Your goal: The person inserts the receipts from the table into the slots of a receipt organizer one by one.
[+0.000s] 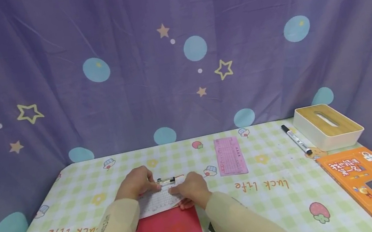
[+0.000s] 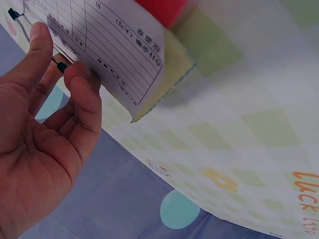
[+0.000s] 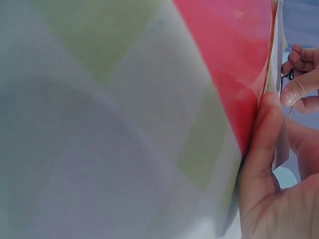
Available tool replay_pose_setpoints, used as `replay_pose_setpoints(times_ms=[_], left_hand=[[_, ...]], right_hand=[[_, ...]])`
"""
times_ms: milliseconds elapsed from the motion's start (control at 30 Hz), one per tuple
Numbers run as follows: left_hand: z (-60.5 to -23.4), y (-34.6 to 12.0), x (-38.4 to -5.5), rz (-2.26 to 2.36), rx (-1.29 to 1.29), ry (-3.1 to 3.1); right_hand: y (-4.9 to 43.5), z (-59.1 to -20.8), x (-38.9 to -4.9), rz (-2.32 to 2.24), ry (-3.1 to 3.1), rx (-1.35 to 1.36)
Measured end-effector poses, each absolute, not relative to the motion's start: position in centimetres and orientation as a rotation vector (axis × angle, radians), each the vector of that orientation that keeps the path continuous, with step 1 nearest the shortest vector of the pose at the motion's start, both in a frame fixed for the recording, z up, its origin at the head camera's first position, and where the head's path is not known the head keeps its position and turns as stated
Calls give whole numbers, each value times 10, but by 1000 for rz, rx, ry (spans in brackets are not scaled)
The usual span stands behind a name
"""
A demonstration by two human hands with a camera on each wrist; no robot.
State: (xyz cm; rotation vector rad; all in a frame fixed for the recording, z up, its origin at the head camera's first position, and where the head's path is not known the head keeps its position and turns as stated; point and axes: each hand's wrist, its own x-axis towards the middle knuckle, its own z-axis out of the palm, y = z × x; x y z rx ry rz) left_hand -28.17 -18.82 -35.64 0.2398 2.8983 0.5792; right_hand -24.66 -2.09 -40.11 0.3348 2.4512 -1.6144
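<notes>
Risking skewing receipt pad [image 1: 159, 203], lower centre, by slackening.
Gripping pad with right hand [image 1: 197, 188], apparently pinching wire clip [image 1: 169, 180] with left hand [image 1: 137, 184].

A purple-blue cloth backdrop [image 1: 123, 15] is filling the upper half of the head view, hanging in loose vertical folds. Pale blue ovals [image 1: 195, 48], peach stars [image 1: 163, 31] and white dots [image 1: 173, 41] are patterning it. Across the lower part of the frame a table [image 1: 281, 211] is spreading, its far edge meeting the backdrop just below mid-height. A green-and-white checked cover [image 1: 78, 184] is lying over it, showing strawberries [image 1: 319, 212], cupcakes [image 1: 210, 170] and orange lettering [image 1: 246, 187]. Soft, even light is falling across the cloth.
</notes>
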Motion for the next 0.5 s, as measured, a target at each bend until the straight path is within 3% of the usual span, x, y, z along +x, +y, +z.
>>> replay_pose_setpoints(times_ms=[500], left_hand=[[-364, -189, -271, 650, 268, 2963]], right_hand=[[-18, -402, -247, -1656, 2407, 310]])
